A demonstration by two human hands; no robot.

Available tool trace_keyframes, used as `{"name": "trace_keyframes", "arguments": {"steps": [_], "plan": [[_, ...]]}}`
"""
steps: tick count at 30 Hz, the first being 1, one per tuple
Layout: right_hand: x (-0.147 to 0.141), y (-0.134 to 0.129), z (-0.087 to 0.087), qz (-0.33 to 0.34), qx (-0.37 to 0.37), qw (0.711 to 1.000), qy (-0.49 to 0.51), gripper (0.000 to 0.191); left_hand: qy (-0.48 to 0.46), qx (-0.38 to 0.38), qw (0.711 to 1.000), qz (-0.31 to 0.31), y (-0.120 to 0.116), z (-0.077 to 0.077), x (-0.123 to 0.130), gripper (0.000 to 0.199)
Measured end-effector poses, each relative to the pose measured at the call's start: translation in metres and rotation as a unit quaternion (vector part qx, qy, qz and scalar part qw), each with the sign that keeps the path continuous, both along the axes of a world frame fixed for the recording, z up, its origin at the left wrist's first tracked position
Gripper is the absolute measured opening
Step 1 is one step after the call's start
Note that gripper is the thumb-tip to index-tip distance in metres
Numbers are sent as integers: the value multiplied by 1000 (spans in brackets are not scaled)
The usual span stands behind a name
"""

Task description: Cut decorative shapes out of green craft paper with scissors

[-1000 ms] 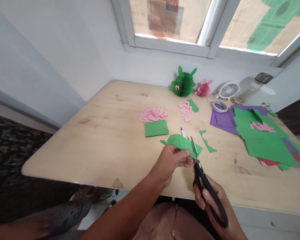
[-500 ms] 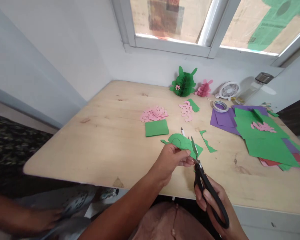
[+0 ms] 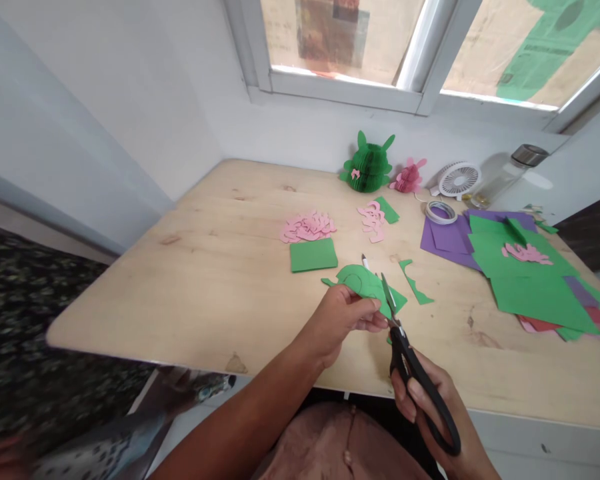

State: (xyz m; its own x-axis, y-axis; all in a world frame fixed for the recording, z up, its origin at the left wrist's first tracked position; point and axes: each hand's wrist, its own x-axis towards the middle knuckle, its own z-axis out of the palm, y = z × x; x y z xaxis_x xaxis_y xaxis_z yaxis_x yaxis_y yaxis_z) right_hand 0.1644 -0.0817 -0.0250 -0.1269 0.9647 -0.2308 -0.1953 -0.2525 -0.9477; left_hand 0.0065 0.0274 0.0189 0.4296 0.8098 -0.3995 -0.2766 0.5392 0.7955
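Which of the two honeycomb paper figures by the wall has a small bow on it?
The green figure, larger than the pink one beside it; a small pink bow shows on its front.

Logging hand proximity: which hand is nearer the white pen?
Left. Left hand is just nearside of the white pen; right hand, on the scissors, is farther, low and to its right.

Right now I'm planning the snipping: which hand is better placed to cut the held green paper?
The right, I'd say: the right hand holds the scissors, blades at the green paper; the left hand pinches it.
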Motion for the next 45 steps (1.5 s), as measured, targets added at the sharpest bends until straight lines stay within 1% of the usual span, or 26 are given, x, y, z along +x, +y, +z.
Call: {"name": "trace_keyframes", "arguments": {"steps": [11,16,19,25,33,39,45], "plan": [[-2,-3,0,-1,-15,1000,20,34,-13,5,1000,-1,0,-1,-1,15],[-6,0,6,-17,-19,1000,3,39,-15,-6,999,32,0,-2,2,21],[-7,1,8,-21,-19,999,-19,42,-12,-4,999,50,1,-2,4,21],[-6,-1,6,-30,-32,999,0,40,-5,-4,998,63,1,2,5,20],[-7,-2,6,-29,-31,999,1,44,-11,12,999,49,1,4,2,18],[-7,-4,5,-27,-27,999,10,39,-9,13,999,40,1,4,1,18],[-8,-7,2,-29,-28,999,36,38,-20,12,999,40,0,4,2,20]]}}
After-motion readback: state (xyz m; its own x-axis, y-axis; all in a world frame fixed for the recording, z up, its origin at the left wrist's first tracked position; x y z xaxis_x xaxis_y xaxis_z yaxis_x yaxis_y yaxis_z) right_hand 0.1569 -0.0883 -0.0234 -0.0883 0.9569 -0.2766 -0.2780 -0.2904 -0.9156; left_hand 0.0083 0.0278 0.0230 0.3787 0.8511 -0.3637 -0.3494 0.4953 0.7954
